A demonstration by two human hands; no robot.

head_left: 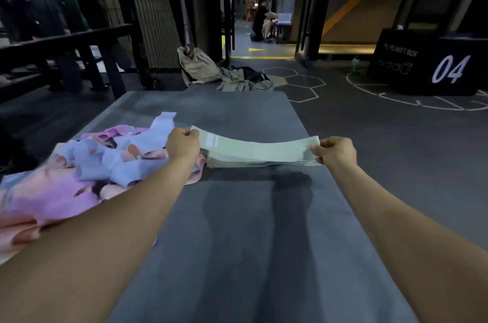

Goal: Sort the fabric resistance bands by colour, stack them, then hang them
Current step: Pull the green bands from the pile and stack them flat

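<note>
Fabric resistance bands in pink, lilac and pale blue (87,164) lie in a loose unsorted heap at the left of the frame, on the grey tabletop (237,217) that runs up the middle of the picture. Right of the heap, near the centre, sits the green stack (253,161), its long axis running left to right across the frame. Just above it hangs a single green band (258,147), stretched along that same axis and sagging a little in the middle, apart from the stack at its left end and close to it at the right.

Each end of the band is pinched in a grip: left hand (182,143) at the left end, beside the heap, right hand (336,151) at the right end, fingers curled round the fabric. Band and stack look parallel and nearly one over the other, so the likely next move is straight down, both hands together, neither nearer than the other.
</note>
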